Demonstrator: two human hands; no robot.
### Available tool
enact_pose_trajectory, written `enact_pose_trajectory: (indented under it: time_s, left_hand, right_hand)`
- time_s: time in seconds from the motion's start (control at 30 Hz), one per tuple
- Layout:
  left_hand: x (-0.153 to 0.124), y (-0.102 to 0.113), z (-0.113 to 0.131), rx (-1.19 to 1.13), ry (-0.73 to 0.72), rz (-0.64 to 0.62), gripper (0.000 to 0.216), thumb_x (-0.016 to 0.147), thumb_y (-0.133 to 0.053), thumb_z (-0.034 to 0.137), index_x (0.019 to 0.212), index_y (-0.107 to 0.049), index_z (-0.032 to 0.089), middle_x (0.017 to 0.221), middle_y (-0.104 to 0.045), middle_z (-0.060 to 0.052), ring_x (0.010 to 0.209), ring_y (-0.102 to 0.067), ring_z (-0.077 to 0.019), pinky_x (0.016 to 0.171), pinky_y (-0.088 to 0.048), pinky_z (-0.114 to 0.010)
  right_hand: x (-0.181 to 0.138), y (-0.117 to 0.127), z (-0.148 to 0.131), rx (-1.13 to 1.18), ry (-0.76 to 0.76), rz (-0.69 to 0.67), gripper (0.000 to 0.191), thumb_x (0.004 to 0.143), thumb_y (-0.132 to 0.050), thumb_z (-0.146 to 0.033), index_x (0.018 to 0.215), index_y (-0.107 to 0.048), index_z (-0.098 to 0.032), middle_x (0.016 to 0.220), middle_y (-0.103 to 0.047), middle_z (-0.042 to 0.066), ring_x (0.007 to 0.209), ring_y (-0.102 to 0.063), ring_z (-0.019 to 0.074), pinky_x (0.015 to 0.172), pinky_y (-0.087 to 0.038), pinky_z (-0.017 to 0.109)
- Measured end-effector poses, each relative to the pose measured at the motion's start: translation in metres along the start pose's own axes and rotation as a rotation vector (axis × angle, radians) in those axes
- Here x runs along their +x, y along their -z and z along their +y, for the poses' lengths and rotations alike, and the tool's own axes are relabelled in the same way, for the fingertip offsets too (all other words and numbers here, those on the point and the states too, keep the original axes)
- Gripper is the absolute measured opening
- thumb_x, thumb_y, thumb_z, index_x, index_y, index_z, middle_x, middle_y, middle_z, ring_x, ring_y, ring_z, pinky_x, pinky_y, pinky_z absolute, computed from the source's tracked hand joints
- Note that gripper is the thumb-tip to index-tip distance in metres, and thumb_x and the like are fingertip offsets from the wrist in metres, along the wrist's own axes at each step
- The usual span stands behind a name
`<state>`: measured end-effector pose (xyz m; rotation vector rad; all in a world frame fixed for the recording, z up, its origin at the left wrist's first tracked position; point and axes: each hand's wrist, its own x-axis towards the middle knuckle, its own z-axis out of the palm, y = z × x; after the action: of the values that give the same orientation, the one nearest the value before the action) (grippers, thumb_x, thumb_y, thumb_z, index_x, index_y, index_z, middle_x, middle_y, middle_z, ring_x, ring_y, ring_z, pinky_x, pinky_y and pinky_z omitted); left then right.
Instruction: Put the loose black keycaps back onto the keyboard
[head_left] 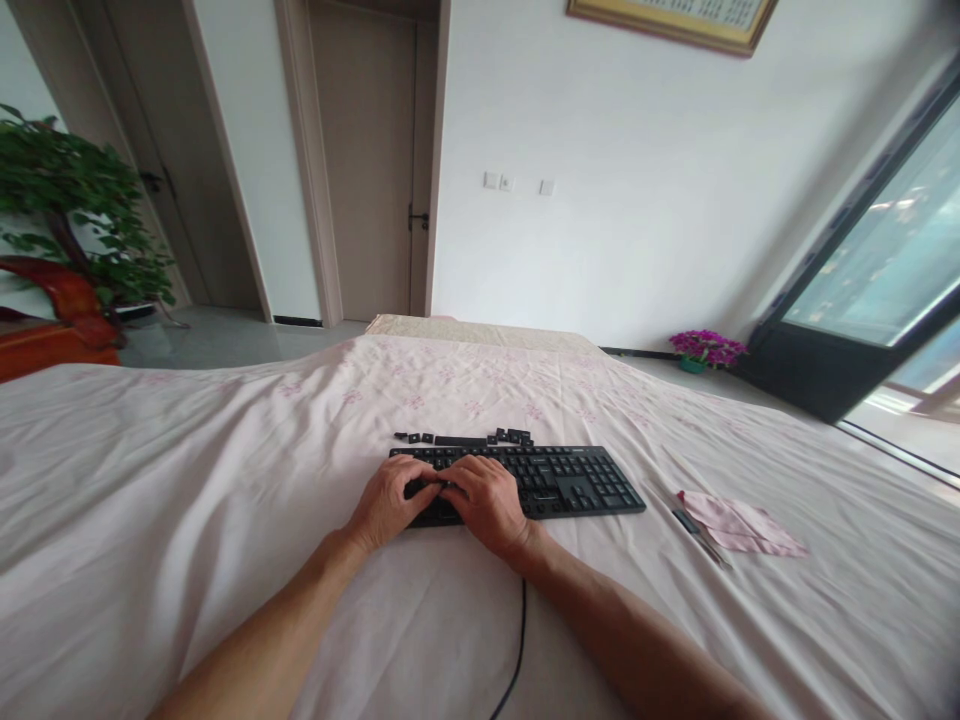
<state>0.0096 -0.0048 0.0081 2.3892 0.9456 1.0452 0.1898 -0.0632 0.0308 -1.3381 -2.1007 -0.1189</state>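
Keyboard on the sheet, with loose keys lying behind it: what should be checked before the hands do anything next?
1. The keyboard lies flat on the sheet: ok.
2. The left hand and the right hand both rest on its left part: ok.
3. The loose keycaps lie behind it, off the keys: ok.
4. Fingers gripping a key: cannot tell, hidden.
5. The cable runs free between the forearms: ok.
6. The pink cloth and the thin tool lie to the right, untouched: ok.
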Motion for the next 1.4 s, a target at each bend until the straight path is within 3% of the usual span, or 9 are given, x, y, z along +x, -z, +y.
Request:
enact_pose_trajectory:
  time_s: [1.03,1.4]
  left_hand:
    - [0.0012,0.0009,0.0012,-0.089,0.074,-0.009,0.025,0.083,-0.056,0.041,0.087,-0.071,0.021,0.092,-0.07,-0.004,0.092,-0.061,-0.0193,0.088,-0.046,-0.034]
    - [0.0007,-0.0003,-0.0018,-0.088,0.078,-0.013,0.026,0.083,-0.056,0.042,0.088,-0.072,0.022,0.096,-0.07,-0.004,0.096,-0.061,-0.0198,0.091,-0.045,-0.035]
  right_hand:
    - [-0.0023,-0.0001,0.0017,-0.061,0.041,-0.021,0.022,0.088,-0.057,-0.031,0.109,-0.064,-0.028,0.094,-0.066,0.001,0.086,-0.059,0.0147,0.08,-0.04,0.026]
    - [-0.002,0.0005,0.0023,-0.105,0.03,-0.034,0.016,0.088,-0.058,-0.03,0.102,-0.065,-0.027,0.089,-0.067,0.0,0.082,-0.06,0.0136,0.078,-0.038,0.026]
